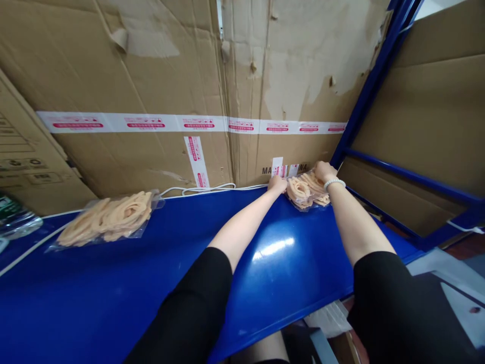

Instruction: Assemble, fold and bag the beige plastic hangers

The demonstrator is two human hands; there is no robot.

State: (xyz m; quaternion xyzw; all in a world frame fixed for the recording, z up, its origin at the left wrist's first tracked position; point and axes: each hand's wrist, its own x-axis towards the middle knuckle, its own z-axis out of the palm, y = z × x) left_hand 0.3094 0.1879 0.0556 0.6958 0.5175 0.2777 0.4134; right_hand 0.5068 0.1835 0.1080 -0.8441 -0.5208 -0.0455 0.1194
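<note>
A clear plastic bag of beige coiled bands point(300, 192) rests at the back right of the blue shelf point(182, 283). My left hand point(278, 184) is closed at the bag's left edge. On its right side, my right hand point(326, 172), with a white beaded bracelet at the wrist, is closed on the bag's upper corner. Fingertips of both hands are partly hidden. Another clear bag of the same beige bands point(109, 218) lies apart on the shelf, to the left.
Large taped cardboard boxes point(159, 86) stand along the back. A white cord point(197, 190) runs along the rear edge. At far left is a clear plastic bottle point(18, 222). A blue metal post point(373, 81) rises at the right; boxes stand beyond it.
</note>
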